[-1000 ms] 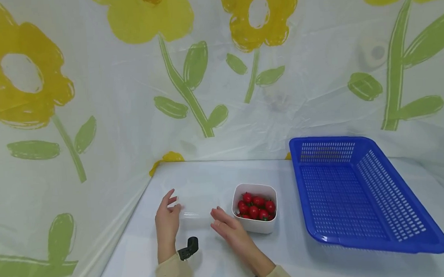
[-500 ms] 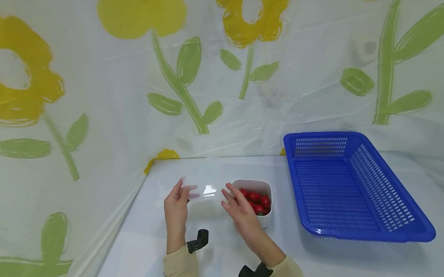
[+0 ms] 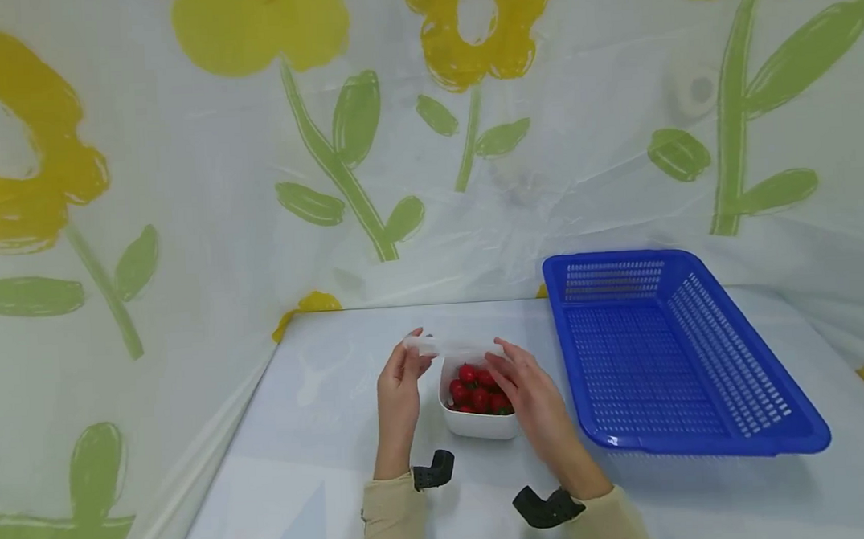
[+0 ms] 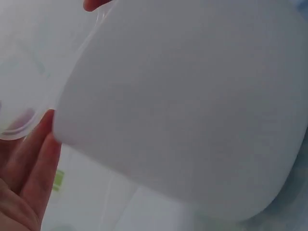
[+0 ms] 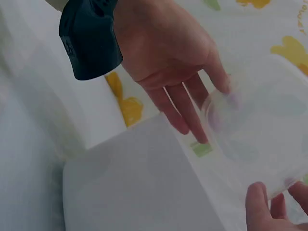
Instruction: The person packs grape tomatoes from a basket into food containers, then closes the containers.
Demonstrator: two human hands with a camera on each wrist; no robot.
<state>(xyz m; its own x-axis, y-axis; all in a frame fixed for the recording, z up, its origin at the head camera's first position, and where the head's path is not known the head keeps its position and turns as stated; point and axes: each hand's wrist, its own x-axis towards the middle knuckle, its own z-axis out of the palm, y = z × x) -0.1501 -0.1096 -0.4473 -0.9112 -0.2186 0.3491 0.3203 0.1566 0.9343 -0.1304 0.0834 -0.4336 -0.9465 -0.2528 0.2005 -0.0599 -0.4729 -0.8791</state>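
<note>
A clear plastic lid (image 5: 264, 110) hangs tilted just above the far rim of a white square tub (image 3: 480, 425). Red cherry tomatoes (image 3: 473, 392) fill the tub. My left hand (image 3: 399, 391) pinches the lid's left edge, and its fingers (image 4: 36, 173) show beside the tub's wall in the left wrist view. At the opposite edge, my right hand (image 3: 539, 393) holds the lid between thumb and forefinger; the other fingers (image 5: 180, 108) extend loosely. In the head view the lid is nearly invisible, and the right hand covers the tub's right side.
A large blue plastic basket (image 3: 577, 368) stands right of the tub on the white tabletop (image 3: 302, 452). Behind the table hangs a white curtain (image 3: 217, 150) with yellow flowers. Each wrist wears a black camera mount (image 3: 547, 507).
My left hand has raised the lid from the table and carried it right to the tub. My right hand has shifted right and taken hold of the lid's other edge.
</note>
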